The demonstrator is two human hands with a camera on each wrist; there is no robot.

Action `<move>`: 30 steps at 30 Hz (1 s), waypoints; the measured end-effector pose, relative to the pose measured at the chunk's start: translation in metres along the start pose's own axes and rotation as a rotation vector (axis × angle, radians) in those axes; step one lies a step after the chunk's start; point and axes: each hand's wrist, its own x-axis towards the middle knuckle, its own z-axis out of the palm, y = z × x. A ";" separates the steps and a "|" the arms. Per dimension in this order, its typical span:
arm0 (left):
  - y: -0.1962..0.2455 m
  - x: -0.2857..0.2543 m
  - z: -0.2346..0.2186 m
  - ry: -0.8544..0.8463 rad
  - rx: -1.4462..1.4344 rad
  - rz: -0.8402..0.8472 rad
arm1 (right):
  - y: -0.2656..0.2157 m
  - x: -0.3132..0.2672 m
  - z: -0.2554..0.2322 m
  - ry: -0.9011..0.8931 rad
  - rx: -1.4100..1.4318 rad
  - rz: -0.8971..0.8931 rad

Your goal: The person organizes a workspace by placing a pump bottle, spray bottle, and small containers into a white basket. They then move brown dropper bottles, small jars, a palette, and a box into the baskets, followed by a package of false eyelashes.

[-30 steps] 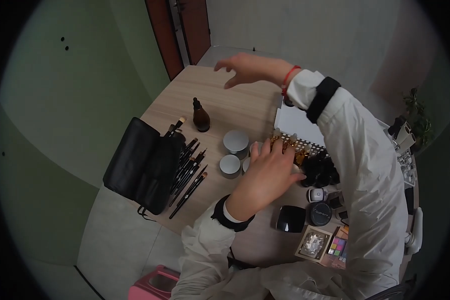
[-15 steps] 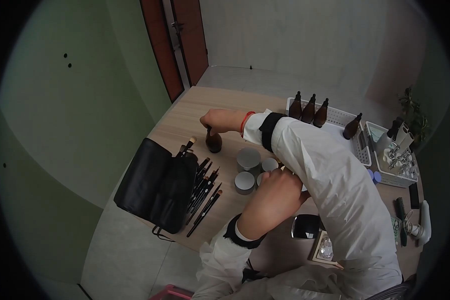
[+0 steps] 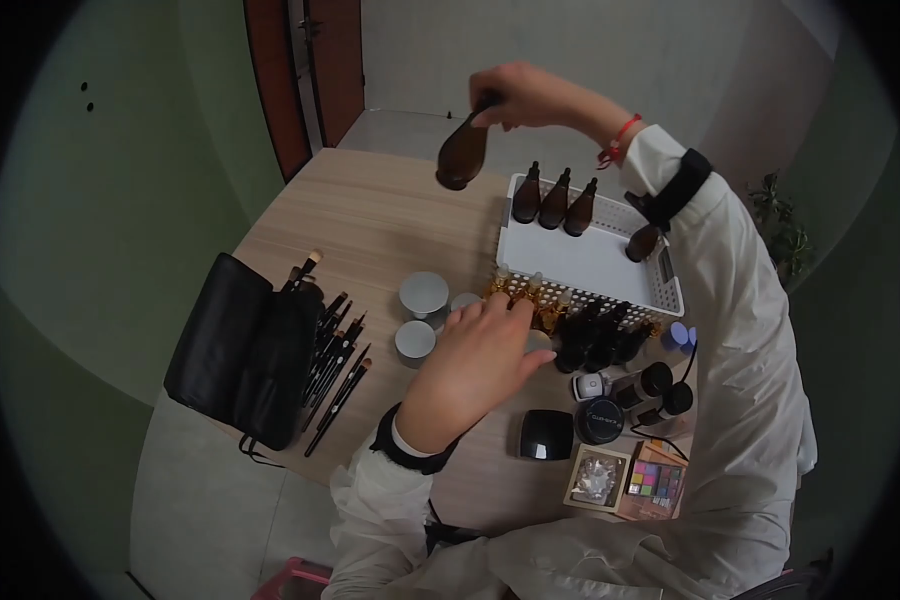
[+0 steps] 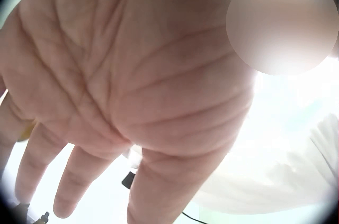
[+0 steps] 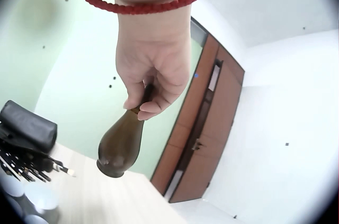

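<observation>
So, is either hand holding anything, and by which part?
Right hand grips a brown bottle by its narrow neck, base down and tilted. Left hand: open palm, nothing visibly held.

There are five brown dropper bottles (image 3: 463, 155), one white basket (image 3: 570, 255), one black brush case (image 3: 210, 350), one square black compact (image 3: 547, 435), one multicoloured palette (image 3: 655, 480), two blue caps (image 3: 676, 336) and two black wristbands (image 3: 680, 190). At least three grey-lidded jars (image 3: 423, 295) show. Brushes (image 3: 340, 402) and amber bottles (image 3: 550, 317) overlap too much to count.
</observation>
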 end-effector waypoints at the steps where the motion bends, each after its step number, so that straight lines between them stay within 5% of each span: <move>1: -0.001 0.002 0.001 -0.005 -0.011 0.008 | 0.015 -0.018 -0.014 0.005 -0.018 0.067; 5: -0.012 0.019 0.008 0.039 0.001 -0.011 | 0.082 -0.087 -0.037 0.001 -0.120 0.284; 11: -0.030 0.048 0.035 0.175 0.051 -0.021 | 0.162 -0.147 -0.001 -0.023 -0.184 0.514; 20: -0.038 0.078 0.055 0.124 0.055 -0.083 | 0.229 -0.155 0.077 -0.072 -0.228 0.492; 30: -0.039 0.084 0.055 0.079 0.002 -0.156 | 0.251 -0.154 0.098 -0.004 -0.172 0.485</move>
